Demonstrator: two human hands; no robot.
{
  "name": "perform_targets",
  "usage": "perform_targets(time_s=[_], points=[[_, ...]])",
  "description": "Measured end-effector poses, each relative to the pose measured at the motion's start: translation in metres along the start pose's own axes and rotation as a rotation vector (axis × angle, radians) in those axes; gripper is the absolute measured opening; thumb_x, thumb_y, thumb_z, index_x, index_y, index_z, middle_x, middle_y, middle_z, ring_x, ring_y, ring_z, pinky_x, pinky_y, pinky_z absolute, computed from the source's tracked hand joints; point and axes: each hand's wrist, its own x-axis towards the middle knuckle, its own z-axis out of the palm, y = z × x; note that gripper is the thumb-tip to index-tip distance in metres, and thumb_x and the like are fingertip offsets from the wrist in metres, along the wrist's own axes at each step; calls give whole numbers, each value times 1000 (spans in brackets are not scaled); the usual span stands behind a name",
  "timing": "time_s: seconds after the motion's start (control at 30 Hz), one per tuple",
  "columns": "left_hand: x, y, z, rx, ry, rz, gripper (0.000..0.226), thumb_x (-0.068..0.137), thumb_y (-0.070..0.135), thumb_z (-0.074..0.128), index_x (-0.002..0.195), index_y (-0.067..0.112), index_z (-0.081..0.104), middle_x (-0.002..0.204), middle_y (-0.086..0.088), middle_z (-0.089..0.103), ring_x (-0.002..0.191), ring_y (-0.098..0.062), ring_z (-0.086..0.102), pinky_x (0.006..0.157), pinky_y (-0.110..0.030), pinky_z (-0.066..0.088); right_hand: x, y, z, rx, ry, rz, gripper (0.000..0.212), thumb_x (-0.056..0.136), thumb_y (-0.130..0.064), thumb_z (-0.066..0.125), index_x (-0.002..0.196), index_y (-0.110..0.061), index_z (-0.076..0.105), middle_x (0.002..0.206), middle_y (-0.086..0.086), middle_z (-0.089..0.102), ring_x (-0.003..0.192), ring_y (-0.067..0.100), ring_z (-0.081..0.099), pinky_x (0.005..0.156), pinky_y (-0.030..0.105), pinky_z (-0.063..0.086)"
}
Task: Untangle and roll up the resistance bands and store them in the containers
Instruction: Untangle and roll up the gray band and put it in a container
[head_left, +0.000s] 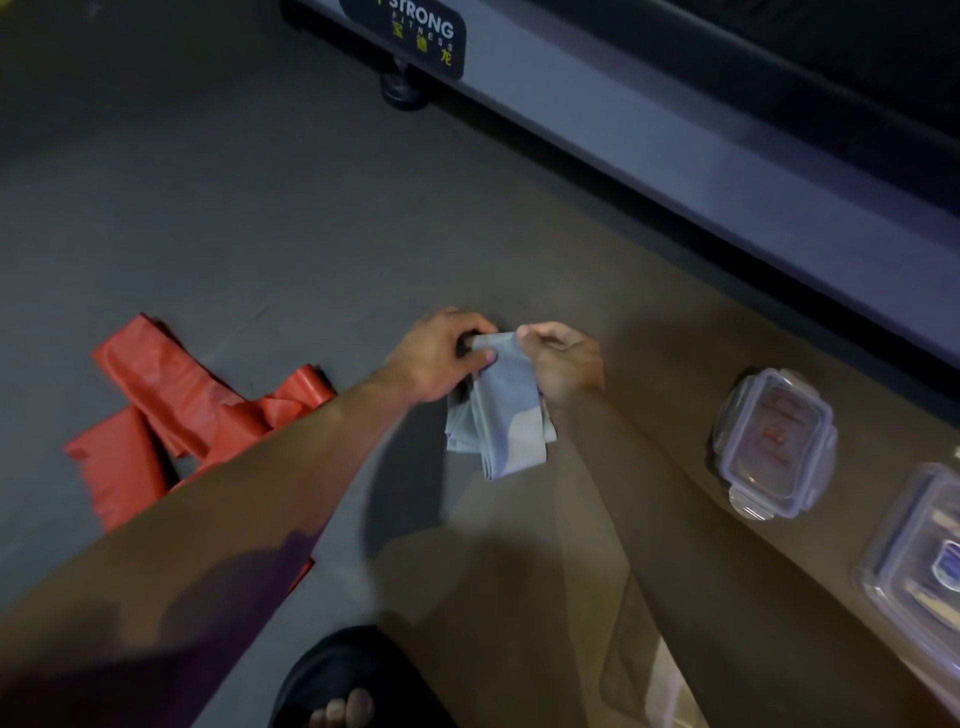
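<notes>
my left hand (441, 358) and right hand (563, 364) both grip the top of the folded grey band (498, 415), fingers curled round it, above the floor (260, 234). the red band (171, 410) lies tangled left; two containers (774, 441) sit right.

both bare forearms reach forward from the near edge and meet at mid-scene, the left hand (441, 358) and right hand (563, 364) close together, fingers curled, each pinching the grey band (498, 415).
</notes>
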Motion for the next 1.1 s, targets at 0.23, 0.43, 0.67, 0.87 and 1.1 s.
perform_targets(time_s=[0.23, 0.43, 0.67, 0.87, 1.1], points=[[-4, 4, 5, 133, 117, 58, 11, 92, 31, 69, 83, 34, 63, 97, 7, 66, 96, -19, 59, 90, -40, 49, 2, 0, -6, 33, -37, 82, 26, 91, -20, 79, 66, -23, 70, 71, -3, 70, 77, 22, 65, 78, 41, 56], [-10, 6, 5, 140, 155, 112, 1, 92, 25, 71, 92, 23, 70, 95, 3, 68, 90, -20, 63, 80, -33, 49, -2, -3, -17, 10, -130, 72, 14, 92, -20, 78, 79, -19, 74, 79, 3, 72, 73, 18, 65, 69, 31, 53], [-9, 14, -2, 92, 123, 115, 5, 85, 21, 80, 85, 21, 75, 84, 5, 71, 79, -14, 66, 76, -28, 51, 1, -2, -19, -132, -86, 31, 18, 87, -26, 82, 70, -27, 74, 80, -6, 75, 84, 18, 70, 90, 40, 60], [-19, 23, -13, 11, 83, 59, 8, 83, 21, 83, 87, 20, 77, 79, 7, 73, 66, 3, 61, 63, -3, 38, -15, -6, -31, -143, -90, -95, 15, 90, -25, 78, 75, -28, 75, 80, -6, 75, 78, 12, 67, 82, 39, 59], [-46, 43, -24, -253, -8, -4, 13, 82, 17, 83, 83, 25, 73, 76, 8, 68, 62, 5, 56, 65, -7, 42, -63, -33, -63, -73, -125, -262, 7, 97, -10, 69, 94, -4, 73, 79, -6, 70, 67, -10, 60, 68, 8, 44]])
